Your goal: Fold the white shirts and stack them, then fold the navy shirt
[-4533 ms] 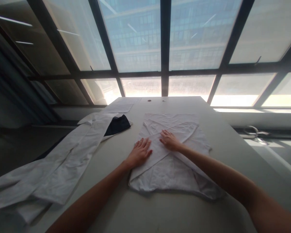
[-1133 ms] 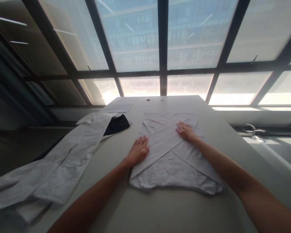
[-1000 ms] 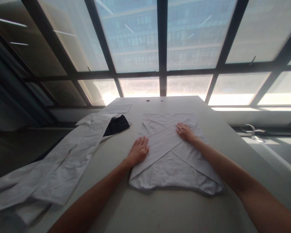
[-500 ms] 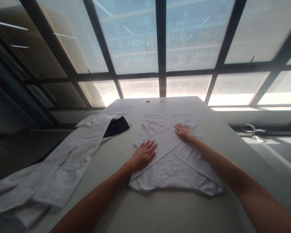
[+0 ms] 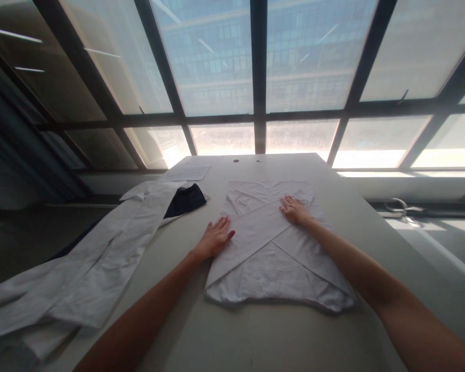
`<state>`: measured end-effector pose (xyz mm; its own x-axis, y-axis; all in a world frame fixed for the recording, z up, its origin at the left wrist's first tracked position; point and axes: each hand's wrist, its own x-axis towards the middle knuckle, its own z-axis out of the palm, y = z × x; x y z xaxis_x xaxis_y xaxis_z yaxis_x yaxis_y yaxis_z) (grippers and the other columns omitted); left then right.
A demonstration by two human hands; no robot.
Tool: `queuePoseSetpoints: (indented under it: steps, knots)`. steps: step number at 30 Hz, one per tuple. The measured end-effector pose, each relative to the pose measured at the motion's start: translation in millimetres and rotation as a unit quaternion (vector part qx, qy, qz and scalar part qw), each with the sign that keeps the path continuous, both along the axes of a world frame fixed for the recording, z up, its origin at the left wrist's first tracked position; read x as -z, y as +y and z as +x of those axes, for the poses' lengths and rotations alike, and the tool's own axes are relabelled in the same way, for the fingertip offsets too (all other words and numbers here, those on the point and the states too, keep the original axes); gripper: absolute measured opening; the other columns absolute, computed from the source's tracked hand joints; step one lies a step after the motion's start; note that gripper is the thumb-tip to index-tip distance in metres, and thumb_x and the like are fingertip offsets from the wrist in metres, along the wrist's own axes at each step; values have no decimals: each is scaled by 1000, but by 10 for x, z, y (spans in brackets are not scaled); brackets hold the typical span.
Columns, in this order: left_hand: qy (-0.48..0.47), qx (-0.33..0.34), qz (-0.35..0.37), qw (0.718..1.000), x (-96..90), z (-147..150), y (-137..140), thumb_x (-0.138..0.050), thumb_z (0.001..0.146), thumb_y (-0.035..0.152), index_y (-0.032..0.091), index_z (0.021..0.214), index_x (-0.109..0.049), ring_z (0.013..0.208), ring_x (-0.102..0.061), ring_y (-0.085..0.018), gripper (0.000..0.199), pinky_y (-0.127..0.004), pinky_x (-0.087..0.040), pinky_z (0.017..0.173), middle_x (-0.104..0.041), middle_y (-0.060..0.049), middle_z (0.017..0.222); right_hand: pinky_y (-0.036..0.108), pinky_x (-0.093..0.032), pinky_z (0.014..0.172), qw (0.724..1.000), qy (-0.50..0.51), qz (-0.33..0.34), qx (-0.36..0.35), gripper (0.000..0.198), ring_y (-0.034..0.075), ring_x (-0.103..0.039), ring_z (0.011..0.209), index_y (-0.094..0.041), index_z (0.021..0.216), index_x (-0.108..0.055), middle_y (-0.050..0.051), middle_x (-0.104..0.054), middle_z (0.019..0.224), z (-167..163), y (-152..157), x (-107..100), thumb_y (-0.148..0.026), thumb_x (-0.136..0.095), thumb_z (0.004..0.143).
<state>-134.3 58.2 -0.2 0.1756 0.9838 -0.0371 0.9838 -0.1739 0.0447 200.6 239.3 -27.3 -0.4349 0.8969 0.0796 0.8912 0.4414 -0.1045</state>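
A white shirt lies front and centre on the white table, its sleeves folded crosswise over the body. My left hand rests at the shirt's left edge, fingers stretched out and a little apart. Flat on the upper right part of the folded sleeve lies my right hand, its fingers extended. Neither hand grips the cloth. The shirt's collar cannot be made out.
More white garments hang over the table's left side, with a dark navy cloth among them. Pale sheets lie at the far left of the table. Large windows stand behind; a coiled white cable is at right.
My left hand has slid left and slightly away from me, from the sleeve's surface to the shirt's left edge. The right hand and the shirt have hardly moved.
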Motion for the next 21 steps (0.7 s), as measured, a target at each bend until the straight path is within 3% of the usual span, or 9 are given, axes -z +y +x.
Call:
queuePoseSetpoints:
  steps: [5, 12, 16, 19, 21]
  knots:
    - [-4, -60, -13, 998, -39, -181, 47, -15, 107, 45, 12, 158, -26, 153, -15, -29, 62, -62, -19, 119, -18, -14, 165, 46, -16, 121, 1000, 2, 3, -2, 64, 26, -20, 152, -13, 157, -31, 15, -25, 165, -2, 4, 8, -46, -23, 103]
    - [-37, -111, 68, 991, -29, -262, 92, -13, 107, 37, 17, 147, -48, 148, -32, -30, 57, -61, -29, 115, -42, -15, 156, 45, -15, 121, 1000, 3, 4, 0, 63, 25, -20, 152, -13, 157, -31, 14, -25, 165, -8, -13, -4, -46, -22, 104]
    - [-64, -49, 120, 990, -17, -240, 121, -16, 108, 42, 12, 151, -42, 149, -29, -26, 59, -50, -27, 119, -40, -15, 157, 45, -16, 121, 1000, -2, 7, 2, 63, 25, -20, 152, -15, 157, -31, 14, -26, 164, -11, -14, 0, -46, -23, 104]
    - [-49, 18, 89, 995, 28, -175, 129, -17, 107, 49, 14, 154, -39, 151, -26, -26, 62, -50, -25, 120, -36, -12, 160, 45, -17, 121, 1000, -3, 12, 0, 62, 25, -22, 151, -15, 157, -33, 14, -27, 164, -12, -18, -2, -46, -23, 104]
    - [-27, 11, 74, 997, 70, -149, 132, -17, 107, 51, 16, 153, -40, 150, -27, -29, 63, -54, -26, 118, -35, -12, 161, 45, -18, 121, 1000, -2, 14, -1, 62, 26, -22, 151, -14, 156, -34, 14, -28, 164, -12, -21, -3, -45, -24, 104]
